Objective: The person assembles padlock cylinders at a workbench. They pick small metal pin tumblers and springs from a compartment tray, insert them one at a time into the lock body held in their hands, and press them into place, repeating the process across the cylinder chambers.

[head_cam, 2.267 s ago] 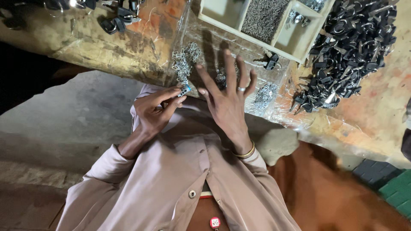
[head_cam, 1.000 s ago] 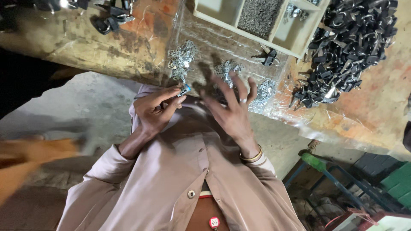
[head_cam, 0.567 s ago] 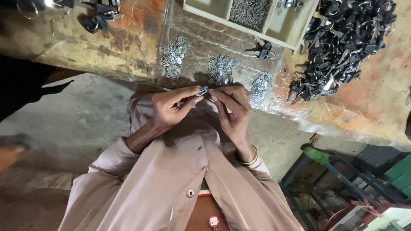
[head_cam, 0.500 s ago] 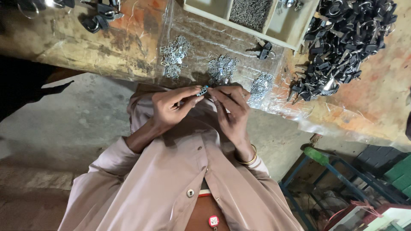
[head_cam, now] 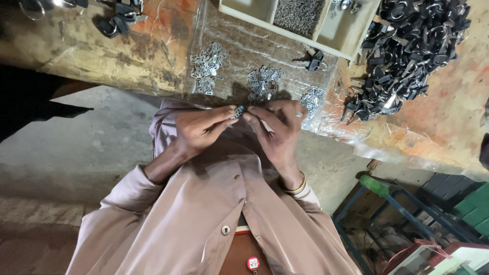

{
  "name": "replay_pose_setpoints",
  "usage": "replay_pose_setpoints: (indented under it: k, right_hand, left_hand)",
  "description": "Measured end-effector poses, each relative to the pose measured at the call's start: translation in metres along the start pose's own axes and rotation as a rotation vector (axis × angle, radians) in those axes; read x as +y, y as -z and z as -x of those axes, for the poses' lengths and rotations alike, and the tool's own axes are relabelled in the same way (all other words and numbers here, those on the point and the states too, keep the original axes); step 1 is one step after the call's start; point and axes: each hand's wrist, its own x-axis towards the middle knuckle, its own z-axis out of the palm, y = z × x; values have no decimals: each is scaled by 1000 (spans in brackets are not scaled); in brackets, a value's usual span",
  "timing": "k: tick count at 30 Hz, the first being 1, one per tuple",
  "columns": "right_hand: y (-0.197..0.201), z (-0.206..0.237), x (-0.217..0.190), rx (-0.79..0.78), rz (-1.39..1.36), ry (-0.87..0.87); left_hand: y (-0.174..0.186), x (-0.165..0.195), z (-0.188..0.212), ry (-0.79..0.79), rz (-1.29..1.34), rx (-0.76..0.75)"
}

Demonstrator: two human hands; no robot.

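Observation:
My left hand (head_cam: 199, 128) and my right hand (head_cam: 276, 130) meet fingertip to fingertip at the near edge of the workbench. Between them they pinch a small silver metal piece (head_cam: 238, 111). Just beyond my fingers, on a clear plastic sheet (head_cam: 239, 56), lie three small heaps of similar silver metal pieces: one at the left (head_cam: 208, 66), one in the middle (head_cam: 263, 83), one at the right (head_cam: 311, 98). A ring and a gold bangle show on my right hand and wrist.
A cream compartment tray (head_cam: 295, 20) with small grey parts stands at the bench's far side. A big pile of black metal parts (head_cam: 410, 48) lies at the right. More dark parts (head_cam: 114, 18) lie far left. A blue metal frame (head_cam: 387, 214) stands on the floor at the right.
My right hand left the heaps on the sheet and drew back to meet my left hand. Both now pinch one small metal piece together.

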Motion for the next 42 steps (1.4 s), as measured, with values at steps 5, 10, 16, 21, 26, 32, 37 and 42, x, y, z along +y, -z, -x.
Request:
replay_pose_setpoints:
  k: [5, 10, 16, 21, 26, 32, 37, 42]
  right_hand:
    - [1, 3, 5, 25, 207, 125]
    - [2, 11, 14, 57, 124, 45]
    - [1, 21, 21, 75, 250, 83]
    - [5, 24, 23, 88, 240, 41]
    - [8, 27, 24, 90, 145, -1]
    - [12, 31, 33, 145, 195, 201]
    - [7, 29, 32, 126, -26, 105]
    - [-7, 17, 13, 163, -306, -52]
  left_hand:
    - [3, -3, 7, 231, 186, 49]
    - [-2, -4, 8, 248, 254, 79]
    - [-5, -4, 5, 229, 250, 74]
    - [-6, -4, 5, 235, 240, 79]
    - [-7, -4, 5, 237, 235, 78]
    - [-11, -4, 3, 228, 262, 63]
    - [-15, -2, -1, 227, 251, 33]
    - [-13, 1, -6, 203, 267, 11]
